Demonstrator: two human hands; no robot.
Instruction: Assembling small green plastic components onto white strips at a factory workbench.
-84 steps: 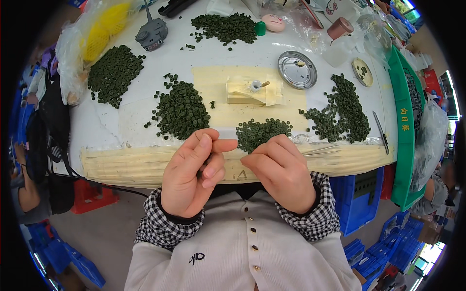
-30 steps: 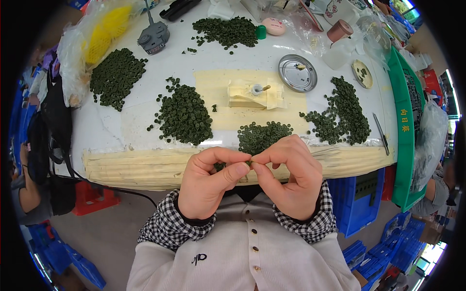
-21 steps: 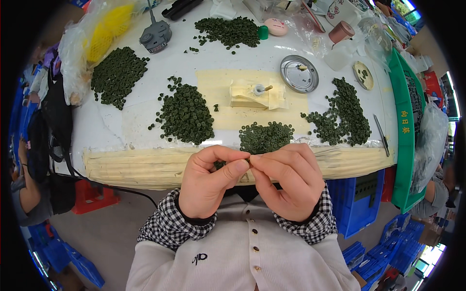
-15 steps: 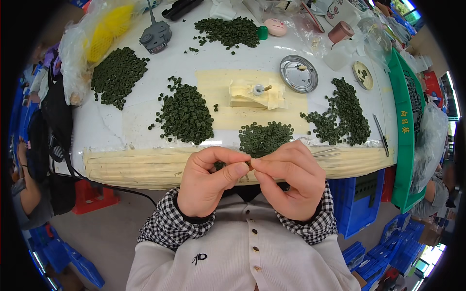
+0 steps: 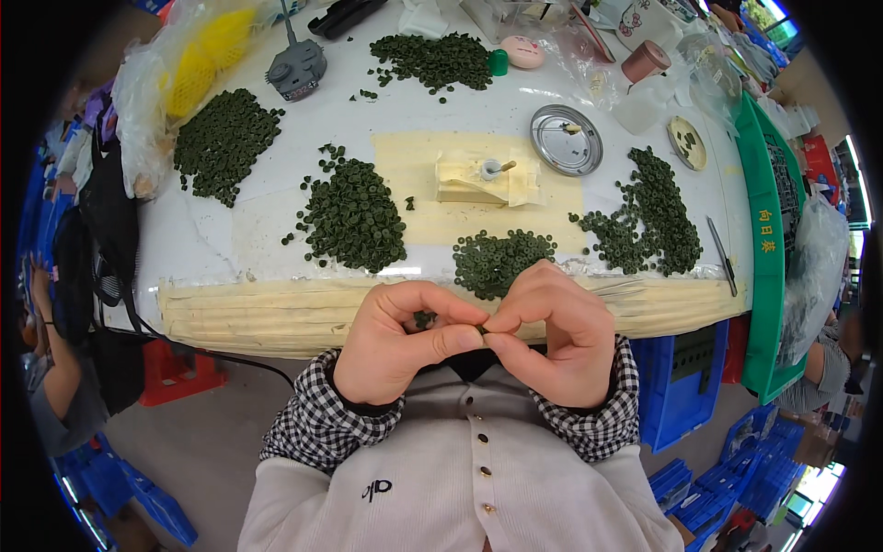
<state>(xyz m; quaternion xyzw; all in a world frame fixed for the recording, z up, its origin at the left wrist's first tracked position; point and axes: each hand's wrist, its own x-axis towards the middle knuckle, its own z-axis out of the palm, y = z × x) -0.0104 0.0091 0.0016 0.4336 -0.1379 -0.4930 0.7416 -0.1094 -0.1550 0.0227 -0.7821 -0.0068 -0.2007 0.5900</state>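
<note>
Close in front of my body, the fingertips of my left hand (image 5: 391, 345) and my right hand (image 5: 563, 336) meet in a pinch. Between them sits a small dark green wheel-like part (image 5: 482, 329), mostly covered by the fingers. More dark green pieces (image 5: 424, 319) show inside the curl of my left hand. Just beyond my fingers lies a pile of small green ring-shaped wheels (image 5: 501, 258). Left of it is a larger heap of green wheels (image 5: 354, 216), and to the right another pile (image 5: 658, 216).
A taped block holding a small pot with a stick (image 5: 492, 172) stands mid-table. Behind it lie a round metal lid (image 5: 566, 140) and more green heaps (image 5: 225, 147). A grey model turret (image 5: 296, 69) stands far left. A green tray (image 5: 762, 248) and a thin metal tool (image 5: 722, 256) are at the right.
Both hands have come slightly lower, toward my body, and the pinch has shifted a little right. My right fingers have turned around the small part.
</note>
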